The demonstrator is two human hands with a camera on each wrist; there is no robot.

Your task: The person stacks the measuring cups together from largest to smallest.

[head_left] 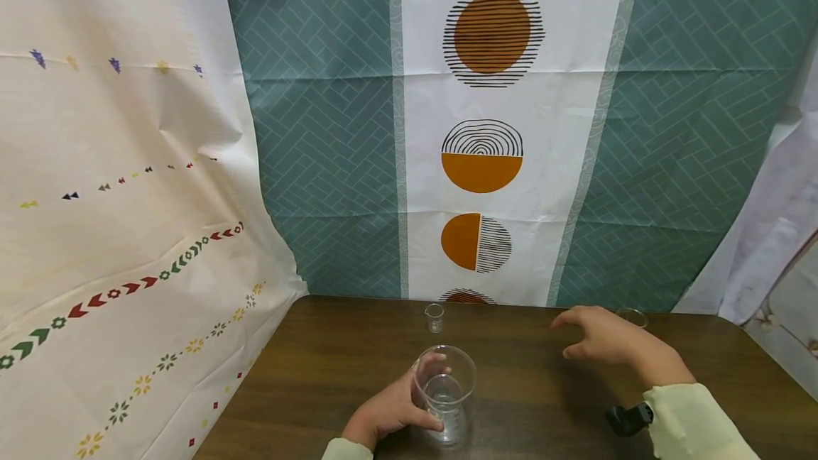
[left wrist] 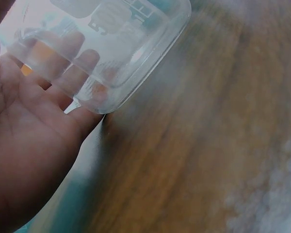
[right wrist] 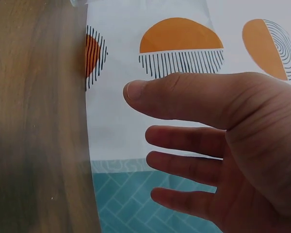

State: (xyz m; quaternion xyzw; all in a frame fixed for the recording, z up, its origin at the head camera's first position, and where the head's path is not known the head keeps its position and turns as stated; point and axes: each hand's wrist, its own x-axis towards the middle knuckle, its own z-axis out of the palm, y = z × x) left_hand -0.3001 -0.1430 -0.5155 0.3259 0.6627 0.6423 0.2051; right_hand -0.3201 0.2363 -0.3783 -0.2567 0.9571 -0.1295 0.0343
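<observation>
My left hand (head_left: 397, 403) grips a large clear glass beaker (head_left: 465, 396) near the front of the table, with thumb and fingers round its side. A printed 500 marking is visible on the beaker (left wrist: 136, 53) in the left wrist view. Within it shows a smaller round rim, apparently a second glass vessel (head_left: 444, 390); its kind is unclear. Over the table's right side hovers my right hand (head_left: 603, 338), fingers apart and relaxed, holding nothing. Behind that wrist, a clear glass rim (head_left: 633, 316) is partly hidden.
A small clear beaker (head_left: 434, 319) stands at the back of the brown wooden table (head_left: 307, 375), beyond the large one. Patterned cloth (head_left: 319, 126) hangs along the back edge, and a white printed cloth (head_left: 147, 183) hangs on the left.
</observation>
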